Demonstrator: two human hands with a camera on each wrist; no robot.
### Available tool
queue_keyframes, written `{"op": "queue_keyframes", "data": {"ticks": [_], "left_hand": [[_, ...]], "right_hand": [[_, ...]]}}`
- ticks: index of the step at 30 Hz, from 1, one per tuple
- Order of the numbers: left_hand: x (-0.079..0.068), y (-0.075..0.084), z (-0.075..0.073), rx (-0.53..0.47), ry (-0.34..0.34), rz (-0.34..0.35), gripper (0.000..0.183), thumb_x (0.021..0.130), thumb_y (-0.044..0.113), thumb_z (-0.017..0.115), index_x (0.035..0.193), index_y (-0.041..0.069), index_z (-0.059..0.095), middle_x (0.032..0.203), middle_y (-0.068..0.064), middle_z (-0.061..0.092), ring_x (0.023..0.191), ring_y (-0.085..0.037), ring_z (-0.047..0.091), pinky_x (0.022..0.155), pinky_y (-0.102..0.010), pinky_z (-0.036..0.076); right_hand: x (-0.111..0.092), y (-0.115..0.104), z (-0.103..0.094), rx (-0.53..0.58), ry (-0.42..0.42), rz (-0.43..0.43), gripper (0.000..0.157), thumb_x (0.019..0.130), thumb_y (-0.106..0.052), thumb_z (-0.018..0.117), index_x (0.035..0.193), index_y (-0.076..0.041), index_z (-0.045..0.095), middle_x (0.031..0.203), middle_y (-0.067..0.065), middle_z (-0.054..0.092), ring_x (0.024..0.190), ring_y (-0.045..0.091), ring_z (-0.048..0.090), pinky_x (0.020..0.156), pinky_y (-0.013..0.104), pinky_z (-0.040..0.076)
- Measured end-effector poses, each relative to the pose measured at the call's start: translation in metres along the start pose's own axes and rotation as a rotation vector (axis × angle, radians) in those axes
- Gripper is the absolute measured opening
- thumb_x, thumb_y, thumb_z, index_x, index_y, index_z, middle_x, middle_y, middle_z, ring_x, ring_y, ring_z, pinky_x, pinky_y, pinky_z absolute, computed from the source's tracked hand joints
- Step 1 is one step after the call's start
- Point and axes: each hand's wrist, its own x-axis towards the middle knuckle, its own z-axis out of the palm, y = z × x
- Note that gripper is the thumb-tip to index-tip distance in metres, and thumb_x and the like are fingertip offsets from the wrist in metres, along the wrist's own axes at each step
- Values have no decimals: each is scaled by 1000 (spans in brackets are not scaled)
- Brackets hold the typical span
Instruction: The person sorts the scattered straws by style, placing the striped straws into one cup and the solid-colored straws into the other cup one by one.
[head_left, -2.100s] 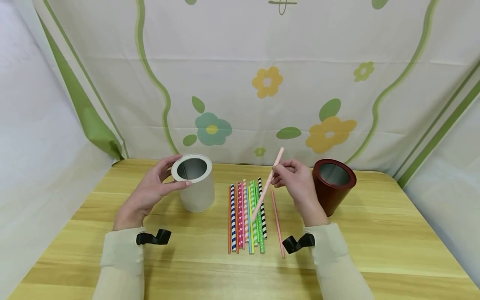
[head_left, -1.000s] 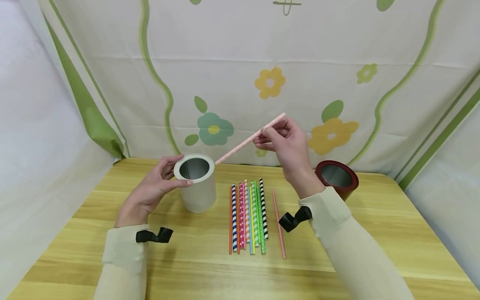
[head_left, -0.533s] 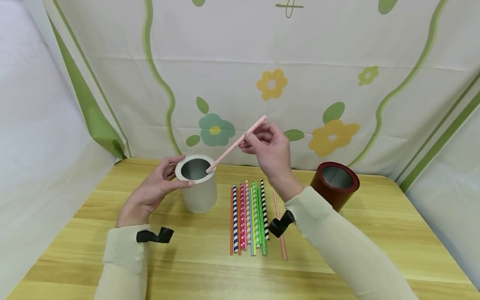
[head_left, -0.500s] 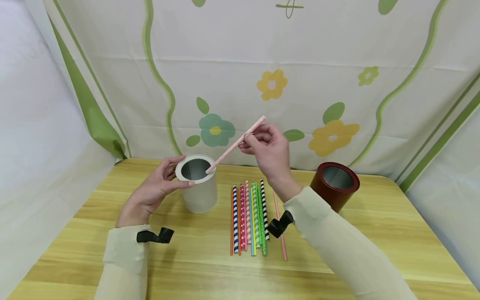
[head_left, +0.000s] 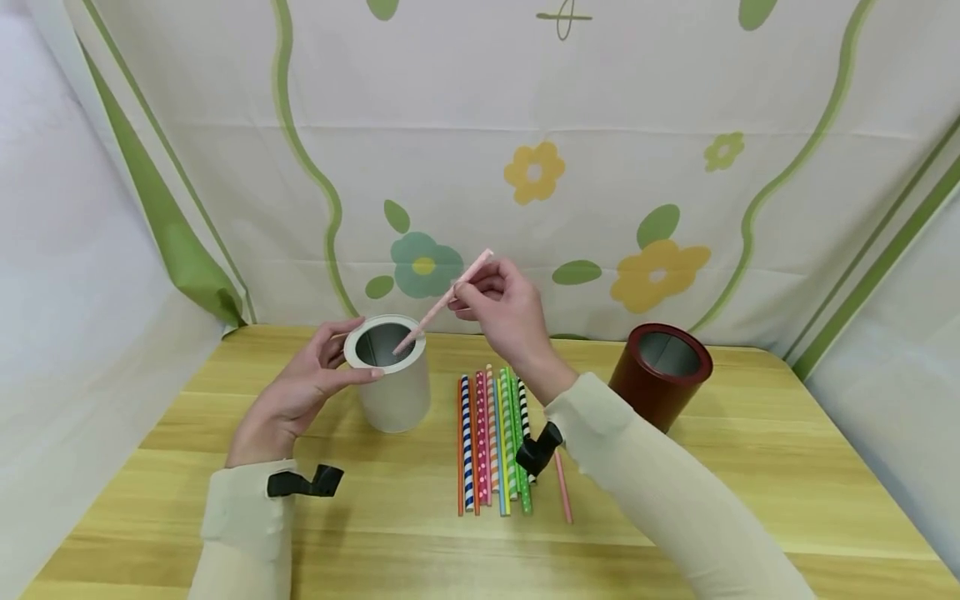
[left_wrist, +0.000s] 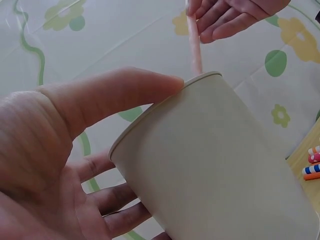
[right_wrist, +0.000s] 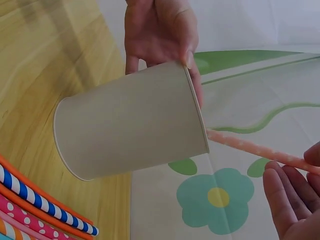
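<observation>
A pale pink paper straw [head_left: 435,310] with light dots is pinched between the thumb and fingers of my right hand [head_left: 510,317]. It slants down to the left, its lower end inside the mouth of the white can [head_left: 396,400]. My left hand [head_left: 288,392] holds that can by the rim, thumb at the near side and fingers round the far left side. In the left wrist view the thumb [left_wrist: 125,95] presses on the rim. The right wrist view shows the straw [right_wrist: 250,148] entering the can [right_wrist: 130,122], its tip hidden by the wall.
Several coloured straws [head_left: 491,450], striped, dotted and plain, lie side by side on the wooden table [head_left: 360,533]. A single pink straw [head_left: 564,492] lies to their right, partly under the right sleeve. A dark red can [head_left: 660,375] stands further right. Behind hangs a flowered cloth [head_left: 465,92].
My right hand has carried the pink straw from above the row of straws up and left, then lowered its end into the white can. The left hand keeps its hold on the can.
</observation>
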Motion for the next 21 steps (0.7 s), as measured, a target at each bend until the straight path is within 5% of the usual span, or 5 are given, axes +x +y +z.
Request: {"op": "queue_keyframes", "data": {"ticks": [16, 21], "left_hand": [[-4, -7, -5, 32, 0, -16, 88, 96, 10, 80, 167, 16, 29, 171, -14, 38, 148, -23, 44, 101, -15, 50], [-5, -7, -8, 48, -4, -24, 89, 97, 12, 80, 168, 16, 26, 171, -13, 38, 148, -23, 44, 101, -16, 49]], "right_hand": [[-4, 13, 20, -92, -69, 17, 13, 101, -9, 74, 111, -8, 65, 106, 12, 74, 93, 24, 79, 86, 42, 68], [-7, 15, 24, -162, -85, 16, 14, 96, -9, 78, 105, -11, 67, 101, 8, 76, 90, 22, 77, 80, 35, 67]]}}
